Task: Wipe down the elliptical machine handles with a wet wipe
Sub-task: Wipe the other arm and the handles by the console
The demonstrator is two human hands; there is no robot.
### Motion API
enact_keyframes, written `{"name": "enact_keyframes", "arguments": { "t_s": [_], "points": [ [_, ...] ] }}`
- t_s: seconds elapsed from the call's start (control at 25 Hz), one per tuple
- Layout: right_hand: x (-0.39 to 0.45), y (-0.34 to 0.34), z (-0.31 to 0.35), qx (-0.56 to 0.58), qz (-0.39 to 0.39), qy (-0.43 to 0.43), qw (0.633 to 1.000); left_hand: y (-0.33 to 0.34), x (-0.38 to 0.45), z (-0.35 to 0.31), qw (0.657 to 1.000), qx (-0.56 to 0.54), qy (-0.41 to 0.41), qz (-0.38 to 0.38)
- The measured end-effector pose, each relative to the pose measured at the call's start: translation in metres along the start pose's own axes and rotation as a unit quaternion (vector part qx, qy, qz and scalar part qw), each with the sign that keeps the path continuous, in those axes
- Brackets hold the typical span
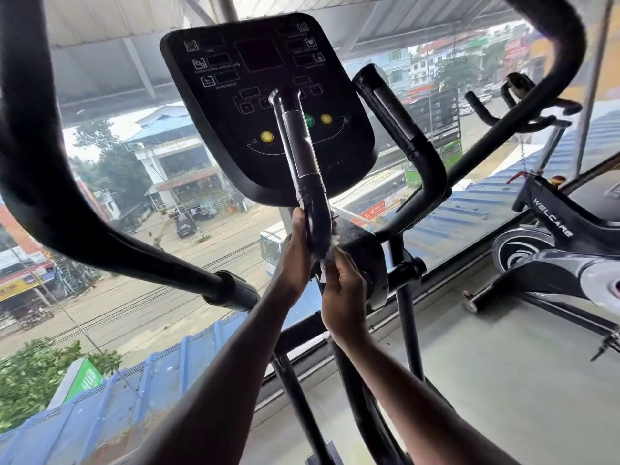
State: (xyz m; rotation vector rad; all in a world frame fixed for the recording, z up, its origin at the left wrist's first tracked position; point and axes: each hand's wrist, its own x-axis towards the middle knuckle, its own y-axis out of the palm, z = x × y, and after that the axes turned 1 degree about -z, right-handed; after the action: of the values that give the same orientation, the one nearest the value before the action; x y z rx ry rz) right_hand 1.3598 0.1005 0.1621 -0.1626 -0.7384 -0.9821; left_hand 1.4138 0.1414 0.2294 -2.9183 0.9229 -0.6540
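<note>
Both hands are up at the lower bend of the inner handle (pixel 303 152), just below the console (pixel 268 95). The left hand (pixel 297 250) wraps its fingers round the bar. The right hand (pixel 342 290) pinches a white wipe (pixel 330 255) against the bar's underside, fingers together on it. A spin bike (pixel 553 236) stands by the window on the right.

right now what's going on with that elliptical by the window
A person is wiping the elliptical's short inner handle below the console. The left hand is wrapped round the lower bend of the handle, while the right hand pinches a white wet wipe against the handle's base. The large outer swing handles are not being touched. A spin bike stands off to the right.
</note>
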Motion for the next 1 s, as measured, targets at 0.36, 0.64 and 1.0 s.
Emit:
{"name": "enact_keyframes", "arguments": {
  "t_s": [0.36, 0.64, 1.0],
  "points": [
    [-0.009, 0.007, -0.007, 0.018, 0.059, 0.096, 0.993, -0.006, -0.007, 0.011, 0.997, 0.07, 0.004, -0.031],
    [0.0, 0.013, -0.022, 0.104, 0.023, 0.193, 0.975, -0.012, -0.009, 0.021, 0.993, 0.091, -0.046, -0.051],
    [0.0, 0.04, -0.04, 0.252, -0.008, 0.309, 0.917, -0.028, -0.002, 0.036, 0.991, 0.086, -0.09, -0.041]
  ]
}}
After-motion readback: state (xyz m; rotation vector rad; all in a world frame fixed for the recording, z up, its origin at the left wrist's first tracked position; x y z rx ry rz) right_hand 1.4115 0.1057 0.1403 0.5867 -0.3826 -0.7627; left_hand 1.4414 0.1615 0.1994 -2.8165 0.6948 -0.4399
